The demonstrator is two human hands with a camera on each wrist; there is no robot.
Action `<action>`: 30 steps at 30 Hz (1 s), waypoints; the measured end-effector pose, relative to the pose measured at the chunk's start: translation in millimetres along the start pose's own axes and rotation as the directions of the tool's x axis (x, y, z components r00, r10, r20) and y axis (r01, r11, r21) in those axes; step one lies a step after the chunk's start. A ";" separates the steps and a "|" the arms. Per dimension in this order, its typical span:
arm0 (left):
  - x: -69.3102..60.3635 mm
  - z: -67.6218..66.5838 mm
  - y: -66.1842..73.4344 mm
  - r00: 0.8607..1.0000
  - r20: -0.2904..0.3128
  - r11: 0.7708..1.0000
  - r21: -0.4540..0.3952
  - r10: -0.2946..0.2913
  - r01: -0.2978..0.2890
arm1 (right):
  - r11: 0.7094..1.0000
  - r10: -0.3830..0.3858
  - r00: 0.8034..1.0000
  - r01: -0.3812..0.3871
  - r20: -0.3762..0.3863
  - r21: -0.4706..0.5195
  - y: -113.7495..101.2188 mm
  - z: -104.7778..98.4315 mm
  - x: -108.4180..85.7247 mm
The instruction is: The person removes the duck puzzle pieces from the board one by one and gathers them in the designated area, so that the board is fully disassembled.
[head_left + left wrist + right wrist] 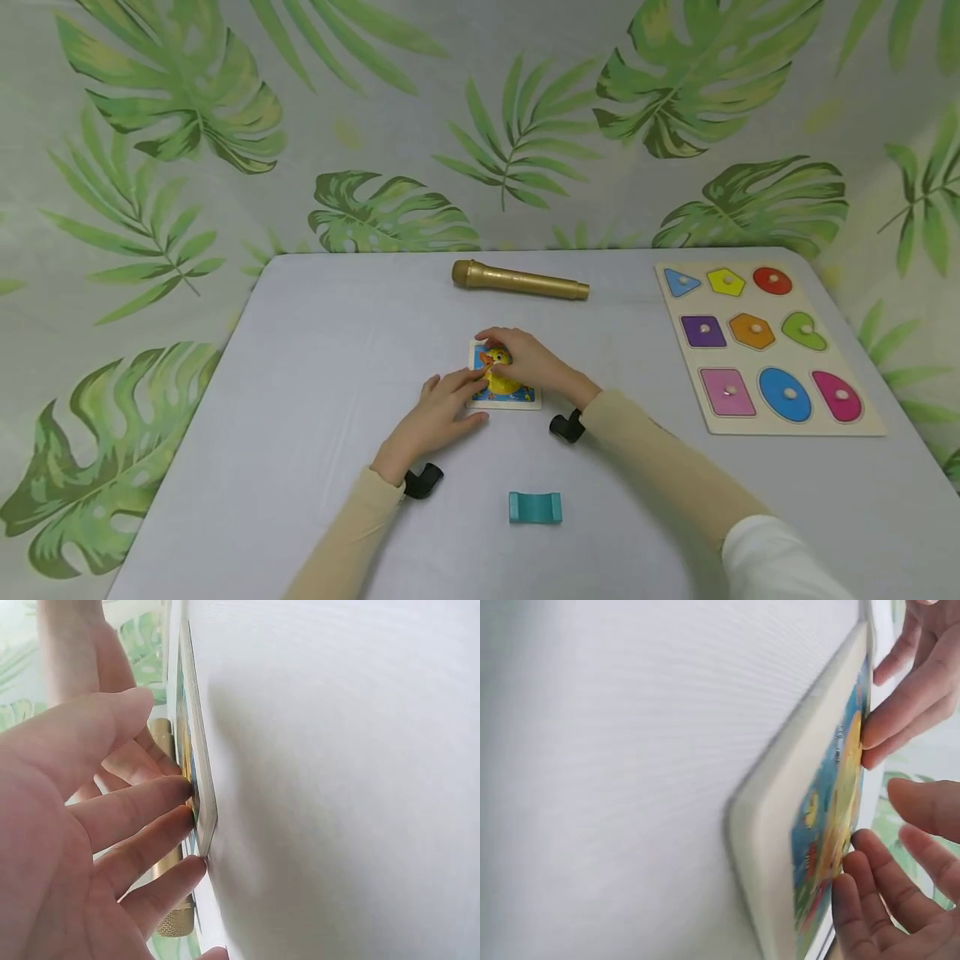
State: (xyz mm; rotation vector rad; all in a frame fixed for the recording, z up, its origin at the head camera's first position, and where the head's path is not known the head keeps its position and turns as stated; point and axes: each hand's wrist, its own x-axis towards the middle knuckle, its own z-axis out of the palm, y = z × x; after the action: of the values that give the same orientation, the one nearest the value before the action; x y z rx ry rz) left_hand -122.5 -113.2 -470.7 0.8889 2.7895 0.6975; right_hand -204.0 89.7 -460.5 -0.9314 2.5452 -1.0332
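Note:
A small square duck picture puzzle (507,389) lies flat on the table between the two hands, a yellow duck on blue with a pale wooden border. My left hand (438,417) reaches in from the left, its extended fingertips touching the puzzle's left side. From the right, my right hand (531,364) rests its fingers on the upper part of the picture, partly covering the duck. In the right wrist view, the fingertips of the right hand (892,892) touch the puzzle's face (829,817), thumb apart. Neither hand visibly grips a piece.
A gold microphone (521,280) lies beyond the hands. At the right is a shape puzzle board (765,354) with several coloured knobbed pieces. A teal curved block (535,508) sits nearer the front. The white table (322,333) meets a leaf-patterned cloth (525,217) behind.

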 end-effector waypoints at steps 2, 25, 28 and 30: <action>-0.3 0.1 0.4 1.000 -0.012 1.000 0.009 0.005 -0.005 | 1.000 0.019 1.000 -0.019 0.010 -0.019 -1.9 0.7 4.0; 7.0 -0.4 13.5 0.999 -0.034 0.997 0.083 -0.002 0.005 | 0.988 0.080 0.996 -0.084 -0.035 -0.129 -17.8 6.1 11.4; 9.1 -1.5 15.6 0.999 -0.050 0.994 0.111 0.013 -0.008 | 0.993 0.080 0.997 -0.081 -0.018 -0.088 -13.5 5.5 14.3; 9.9 -2.1 16.0 0.998 -0.056 0.992 0.125 0.017 -0.010 | 0.995 0.089 0.996 -0.090 -0.004 -0.050 -10.2 5.0 16.6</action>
State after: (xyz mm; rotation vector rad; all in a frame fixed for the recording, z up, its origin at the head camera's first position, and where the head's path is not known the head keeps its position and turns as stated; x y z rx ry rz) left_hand -122.9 -96.8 -461.3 0.9243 2.9075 0.5643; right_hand -209.8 70.8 -456.7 -0.8208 2.5997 -0.9489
